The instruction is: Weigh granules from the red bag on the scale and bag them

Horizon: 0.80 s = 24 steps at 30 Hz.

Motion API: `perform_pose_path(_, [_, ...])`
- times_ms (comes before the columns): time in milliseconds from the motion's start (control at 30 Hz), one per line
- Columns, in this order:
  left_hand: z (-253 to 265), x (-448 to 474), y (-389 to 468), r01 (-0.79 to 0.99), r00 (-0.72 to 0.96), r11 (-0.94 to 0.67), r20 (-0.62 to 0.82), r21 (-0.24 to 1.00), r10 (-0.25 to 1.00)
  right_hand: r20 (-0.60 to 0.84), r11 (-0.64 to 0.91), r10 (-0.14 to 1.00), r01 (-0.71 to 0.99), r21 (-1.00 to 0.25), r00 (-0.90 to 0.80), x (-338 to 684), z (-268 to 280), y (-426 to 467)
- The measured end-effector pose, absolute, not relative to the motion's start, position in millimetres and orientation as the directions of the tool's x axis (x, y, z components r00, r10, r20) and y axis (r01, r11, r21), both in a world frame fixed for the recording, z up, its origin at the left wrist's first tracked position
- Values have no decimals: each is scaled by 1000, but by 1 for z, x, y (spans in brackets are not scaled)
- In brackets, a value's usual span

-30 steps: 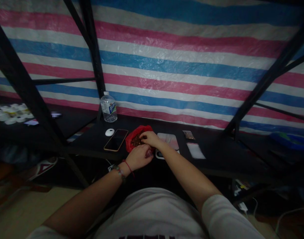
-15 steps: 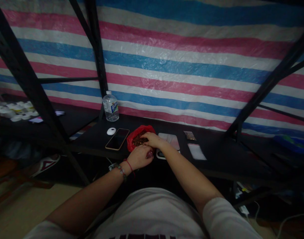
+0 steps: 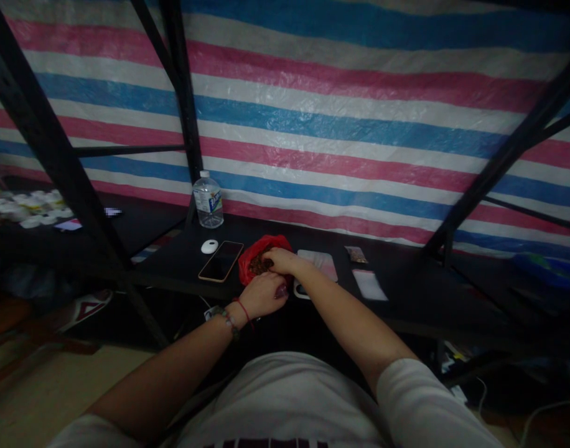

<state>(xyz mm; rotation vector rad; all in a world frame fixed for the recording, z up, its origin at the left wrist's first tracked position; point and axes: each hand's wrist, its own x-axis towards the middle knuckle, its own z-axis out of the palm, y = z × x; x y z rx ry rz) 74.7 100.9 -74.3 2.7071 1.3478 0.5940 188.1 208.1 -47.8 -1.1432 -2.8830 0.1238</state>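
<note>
a: head cam, from my remote seat: where was the red bag [image 3: 244, 266]?

b: on the black table [image 3: 415, 286], nr its front edge, mouth open, w/ brown bits [image 3: 258, 266] inside; i couldn't id them.

a: r. hand [image 3: 285, 261]?

b: it reached over the bag's rt side, fingers down in the bits; tips hidden, so i couldn't tell if it pinched any.

a: l. hand [image 3: 264, 295]?

b: at the bag's near edge, fingers curled round a shiny dark-red piece [image 3: 281, 290]; i couldn't tell if that was part of the bag.

a: surroundings, l. to r.?

b: i logged a clear bottle [image 3: 209, 202], upright, at back; a white rounded item [image 3: 209, 247] beside a phone [image 3: 221, 261], l. of the bag; a pale flat device [image 3: 325, 264] just r., partly hidden by the r. forearm [image 3: 341, 317]; then a small packet [image 3: 356, 254] w/ brownish contents & a whitish packet [image 3: 369, 284] nearer the person.
</note>
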Motion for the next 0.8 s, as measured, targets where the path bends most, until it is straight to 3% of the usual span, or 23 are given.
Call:
perform_pose_path(133, [-74, 74, 101, 744, 551, -626, 318, 233, 772, 10, 714, 698, 695, -84, -716, 189, -45, 207])
perform_pose_path(500, [-74, 72, 102, 735, 568, -635, 296, 237, 768, 129, 654, 750, 696, -295, -649, 201, -40, 213])
perform_pose_path(800, [-70, 72, 100, 727, 547, -626, 314, 283, 776, 132, 630, 764, 685, -365, -632, 216, -22, 205])
